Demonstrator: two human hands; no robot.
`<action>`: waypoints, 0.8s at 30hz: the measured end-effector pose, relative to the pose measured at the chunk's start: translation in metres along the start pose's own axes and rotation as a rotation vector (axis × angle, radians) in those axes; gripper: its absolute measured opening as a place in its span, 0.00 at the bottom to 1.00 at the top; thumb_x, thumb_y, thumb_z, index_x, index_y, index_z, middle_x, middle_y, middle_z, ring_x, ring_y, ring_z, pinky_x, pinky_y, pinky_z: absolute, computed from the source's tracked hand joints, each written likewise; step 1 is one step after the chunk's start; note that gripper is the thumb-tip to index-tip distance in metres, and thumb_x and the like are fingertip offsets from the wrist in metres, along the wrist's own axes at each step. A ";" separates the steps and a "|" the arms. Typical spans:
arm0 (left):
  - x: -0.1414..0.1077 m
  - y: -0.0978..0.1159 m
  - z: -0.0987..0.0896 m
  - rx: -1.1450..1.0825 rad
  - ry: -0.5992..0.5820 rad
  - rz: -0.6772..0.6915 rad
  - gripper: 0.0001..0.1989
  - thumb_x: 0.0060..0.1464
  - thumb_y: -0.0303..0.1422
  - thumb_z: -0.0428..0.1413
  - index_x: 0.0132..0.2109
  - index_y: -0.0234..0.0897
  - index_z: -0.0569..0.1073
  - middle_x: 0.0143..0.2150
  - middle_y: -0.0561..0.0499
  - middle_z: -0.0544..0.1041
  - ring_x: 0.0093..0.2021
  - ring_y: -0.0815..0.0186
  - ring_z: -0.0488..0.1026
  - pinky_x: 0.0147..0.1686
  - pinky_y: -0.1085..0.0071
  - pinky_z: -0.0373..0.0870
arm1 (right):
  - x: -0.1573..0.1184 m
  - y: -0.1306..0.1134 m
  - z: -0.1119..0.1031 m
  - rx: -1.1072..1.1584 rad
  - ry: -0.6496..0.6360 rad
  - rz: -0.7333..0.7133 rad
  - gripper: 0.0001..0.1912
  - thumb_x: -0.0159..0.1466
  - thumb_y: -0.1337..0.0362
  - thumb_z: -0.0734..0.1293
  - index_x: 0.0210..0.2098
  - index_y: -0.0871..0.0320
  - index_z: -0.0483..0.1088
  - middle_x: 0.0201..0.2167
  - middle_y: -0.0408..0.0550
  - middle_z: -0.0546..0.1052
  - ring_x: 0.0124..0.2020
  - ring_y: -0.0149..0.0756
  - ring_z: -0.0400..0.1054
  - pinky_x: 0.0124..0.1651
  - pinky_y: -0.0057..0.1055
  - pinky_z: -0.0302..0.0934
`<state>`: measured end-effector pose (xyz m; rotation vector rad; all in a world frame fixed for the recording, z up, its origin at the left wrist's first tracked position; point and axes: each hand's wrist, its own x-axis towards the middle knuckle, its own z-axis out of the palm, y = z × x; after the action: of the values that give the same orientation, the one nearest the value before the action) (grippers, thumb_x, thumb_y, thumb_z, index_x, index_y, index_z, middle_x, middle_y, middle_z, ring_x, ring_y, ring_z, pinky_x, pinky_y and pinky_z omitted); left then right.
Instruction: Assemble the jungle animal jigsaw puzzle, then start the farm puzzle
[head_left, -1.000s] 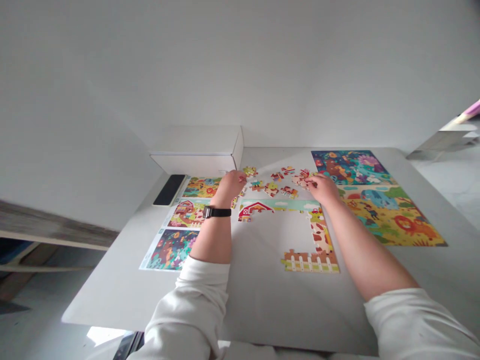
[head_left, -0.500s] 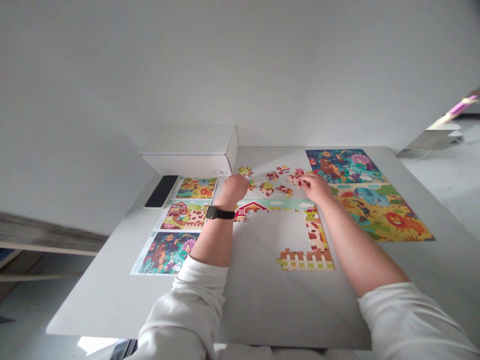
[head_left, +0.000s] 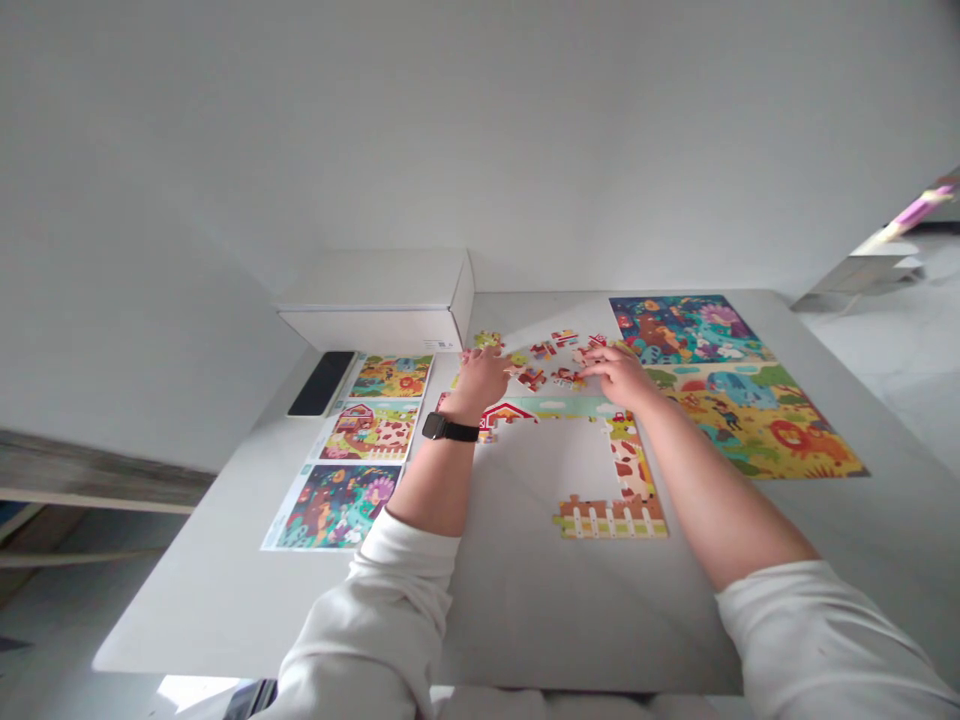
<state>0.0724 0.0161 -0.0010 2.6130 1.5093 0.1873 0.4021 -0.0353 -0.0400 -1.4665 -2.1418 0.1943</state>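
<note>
My left hand (head_left: 484, 382), below a black wristwatch (head_left: 450, 428), lies over the left side of a group of loose puzzle pieces (head_left: 531, 379). Its fingers are spread, and it partly covers the pieces beneath. At the right side of the group, my right hand (head_left: 624, 378) has its fingers stretched apart, the tips at a red and brown puzzle piece (head_left: 568, 379). No piece is visibly gripped in either hand. Nearer to me lies a partly joined farm puzzle (head_left: 574, 408), with a barn roof along its top, a cow-patterned right side and a white fence at the lower right.
Three picture sheets (head_left: 343, 508) lie on the left beside a black-screened phone (head_left: 322, 384). A white box (head_left: 375, 300) stands behind them against the wall. Two colourful puzzle pictures, a dark forest (head_left: 690, 330) and a yellow savanna (head_left: 757, 420), lie on the right.
My left hand has shifted right and its fingers have spread over the pieces. My right hand has moved slightly left and towards me, its fingers now stretched out. Pieces near the left hand have shifted.
</note>
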 end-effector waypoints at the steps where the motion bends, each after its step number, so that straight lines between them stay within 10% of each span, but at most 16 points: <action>1: 0.000 -0.002 -0.001 0.015 -0.010 -0.017 0.20 0.69 0.30 0.54 0.61 0.40 0.84 0.67 0.35 0.77 0.66 0.43 0.73 0.69 0.47 0.66 | 0.000 0.001 0.000 0.001 0.003 0.001 0.29 0.61 0.81 0.65 0.44 0.43 0.90 0.57 0.48 0.84 0.61 0.49 0.76 0.72 0.57 0.67; 24: 0.001 0.008 0.001 -0.120 0.045 0.080 0.18 0.67 0.30 0.57 0.59 0.45 0.85 0.62 0.41 0.80 0.66 0.48 0.73 0.70 0.51 0.66 | 0.000 0.007 0.008 -0.041 0.042 0.026 0.27 0.65 0.79 0.65 0.48 0.46 0.89 0.56 0.49 0.84 0.59 0.48 0.77 0.69 0.53 0.67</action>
<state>0.0796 0.0132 -0.0006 2.5919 1.3624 0.3355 0.4039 -0.0314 -0.0497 -1.5090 -2.1057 0.1286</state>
